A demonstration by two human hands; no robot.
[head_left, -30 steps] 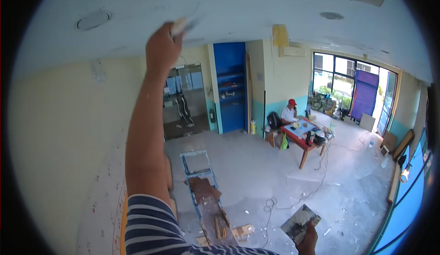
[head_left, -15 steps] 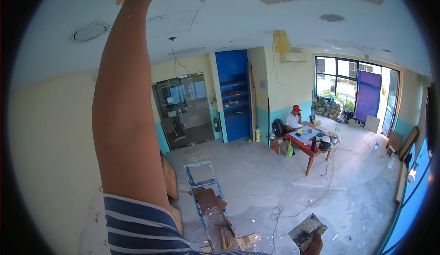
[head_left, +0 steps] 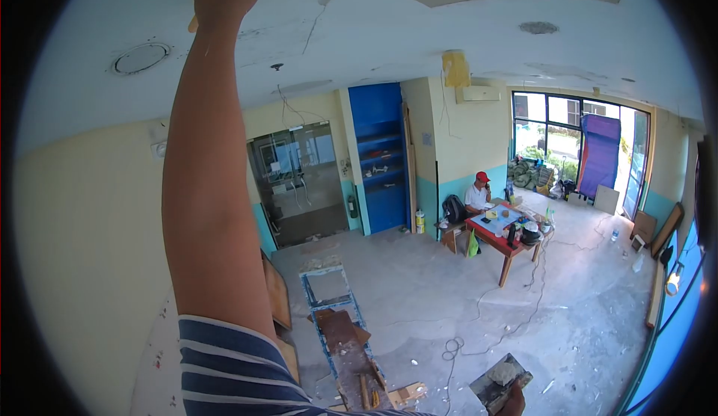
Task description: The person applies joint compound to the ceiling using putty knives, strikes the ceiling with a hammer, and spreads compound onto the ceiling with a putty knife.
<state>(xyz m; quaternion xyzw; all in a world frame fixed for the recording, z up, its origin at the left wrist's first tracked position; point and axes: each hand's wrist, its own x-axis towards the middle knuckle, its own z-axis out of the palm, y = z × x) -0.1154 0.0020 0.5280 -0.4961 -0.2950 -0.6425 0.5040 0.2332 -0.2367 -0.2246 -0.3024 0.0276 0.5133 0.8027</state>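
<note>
Left hand (head_left: 228,1) raised overhead, clenched on a tool with a yellowish handle (head_left: 193,24); the tool's far end is cut off, so contact with the ceiling (head_left: 396,38) cannot be confirmed. Grey smears and a crack mark the ceiling to that hand's right. Right hand (head_left: 514,401) held low — grasping a tilted flat board (head_left: 485,393) that bears a grey lump (head_left: 505,373). Below and between the hands, brown planks (head_left: 345,345) lie along a blue-edged frame (head_left: 308,289). Left of the right hand, a looped cord (head_left: 452,347) rests on the pale, debris-strewn floor (head_left: 419,289). Beyond that hand, a person in a red cap (head_left: 476,194) sits at a red-edged table (head_left: 505,249). Farther back, a container's (head_left: 420,222) label and a wall notice (head_left: 427,139) — both too small to read. A purple panel (head_left: 600,154) stands by the windows, beyond the right hand and to its right.
</note>
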